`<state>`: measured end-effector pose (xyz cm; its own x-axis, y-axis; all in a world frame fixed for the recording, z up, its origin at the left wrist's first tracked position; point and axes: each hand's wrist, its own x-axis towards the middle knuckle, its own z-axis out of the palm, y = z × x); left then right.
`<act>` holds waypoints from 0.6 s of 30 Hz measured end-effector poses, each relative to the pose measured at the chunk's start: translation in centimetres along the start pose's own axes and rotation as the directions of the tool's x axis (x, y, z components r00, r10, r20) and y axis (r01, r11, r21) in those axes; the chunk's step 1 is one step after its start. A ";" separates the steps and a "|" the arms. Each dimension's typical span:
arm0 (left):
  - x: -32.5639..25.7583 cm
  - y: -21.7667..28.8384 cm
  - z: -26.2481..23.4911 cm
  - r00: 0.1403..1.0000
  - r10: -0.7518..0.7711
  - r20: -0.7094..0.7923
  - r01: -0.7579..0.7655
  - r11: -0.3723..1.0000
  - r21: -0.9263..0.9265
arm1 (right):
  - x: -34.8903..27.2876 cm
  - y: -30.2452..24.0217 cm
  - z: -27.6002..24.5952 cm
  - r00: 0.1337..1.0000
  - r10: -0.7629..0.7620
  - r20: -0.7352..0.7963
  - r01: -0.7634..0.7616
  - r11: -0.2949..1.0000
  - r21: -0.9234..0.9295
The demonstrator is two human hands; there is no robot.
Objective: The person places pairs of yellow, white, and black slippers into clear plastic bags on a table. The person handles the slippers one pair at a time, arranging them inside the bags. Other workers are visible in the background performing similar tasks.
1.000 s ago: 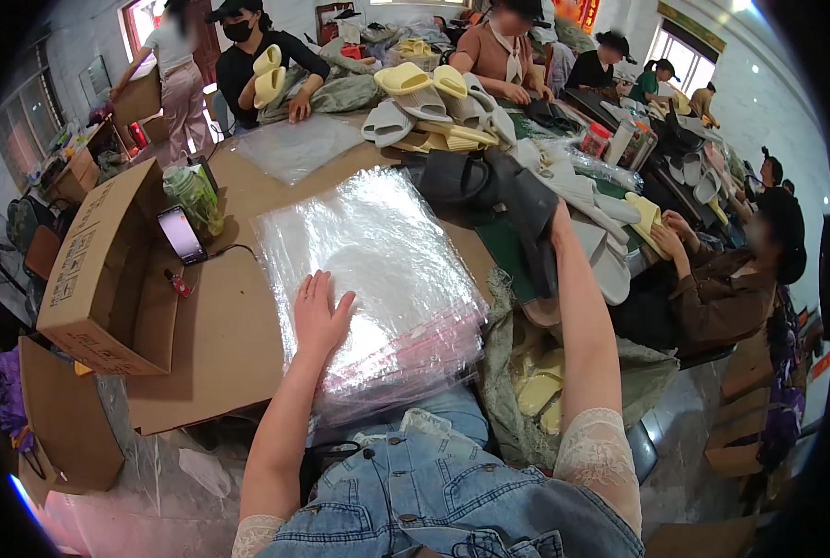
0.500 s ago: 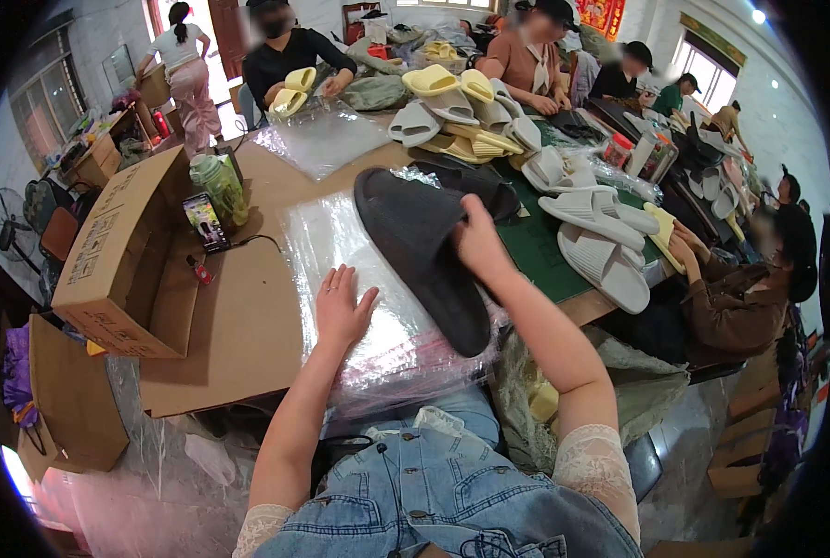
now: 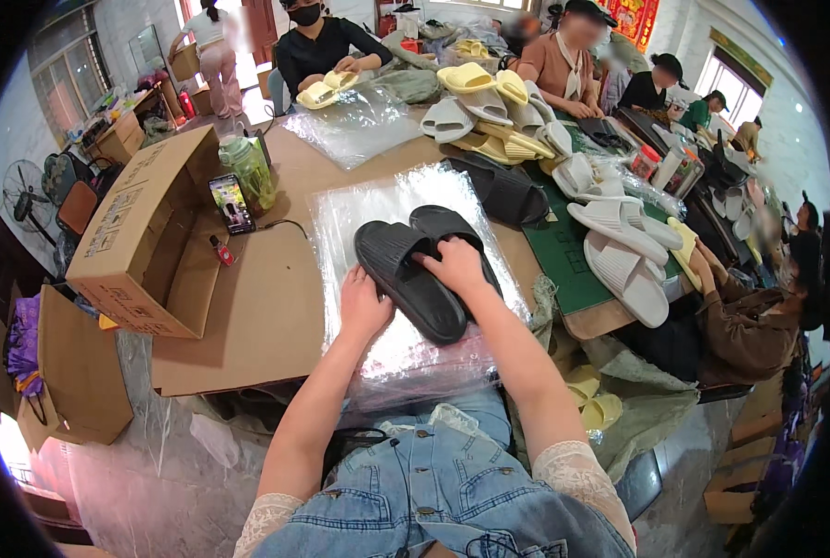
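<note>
Two black slippers [image 3: 413, 270] lie side by side on a stack of clear plastic bags [image 3: 359, 209] on the table in front of me. My right hand [image 3: 454, 264] rests on top of the pair, fingers curled over both slippers. My left hand [image 3: 363, 303] touches the near edge of the left slipper and the plastic beneath it.
An open cardboard box [image 3: 145, 237] lies on its side at my left, with a phone [image 3: 231, 204] and a green bottle [image 3: 248, 172] beside it. More black slippers [image 3: 506, 191], white slippers [image 3: 619, 246] and yellow slippers [image 3: 466, 76] cover the table to the right and back. Several people sit around it.
My right hand brought black slippers from the right pile and set them down on the plastic bags. My left hand moved from flat on the plastic to the slipper's edge.
</note>
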<state>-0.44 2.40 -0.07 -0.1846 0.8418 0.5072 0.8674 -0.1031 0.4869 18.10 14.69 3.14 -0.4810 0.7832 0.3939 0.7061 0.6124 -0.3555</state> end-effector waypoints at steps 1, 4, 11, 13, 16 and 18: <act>0.0 -0.2 0.2 1.000 -0.003 0.006 0.003 1.000 0.010 | -0.2 0.1 1.0 0.999 0.002 -0.044 -0.001 1.000 0.011; 0.0 0.1 0.3 1.000 -0.019 0.006 0.019 0.997 0.071 | -0.4 0.3 1.2 0.987 0.041 -0.156 -0.031 0.997 0.068; 0.0 1.5 -1.4 0.986 -0.086 0.143 0.065 0.987 0.149 | -5.8 1.3 -3.5 0.897 0.284 -0.340 -0.179 0.934 0.308; -0.1 1.4 -1.9 0.966 -0.074 0.247 0.027 0.982 0.188 | -9.2 1.6 -4.9 0.889 0.331 -0.315 -0.257 0.932 0.256; -0.6 4.7 -4.3 0.923 0.032 0.383 -0.131 0.963 0.234 | -14.1 4.6 -5.3 0.907 0.313 -0.281 -0.228 0.927 0.298; -1.2 4.5 -4.3 0.867 0.152 0.475 -0.250 0.957 0.150 | -15.6 5.1 -6.8 0.906 0.301 -0.299 -0.211 0.931 0.297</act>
<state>1.68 -1.33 4.60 0.1912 0.9657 0.1757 0.9451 -0.2294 0.2325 32.72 4.87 0.97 -0.0676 0.8613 0.5036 0.6045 0.4370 -0.6661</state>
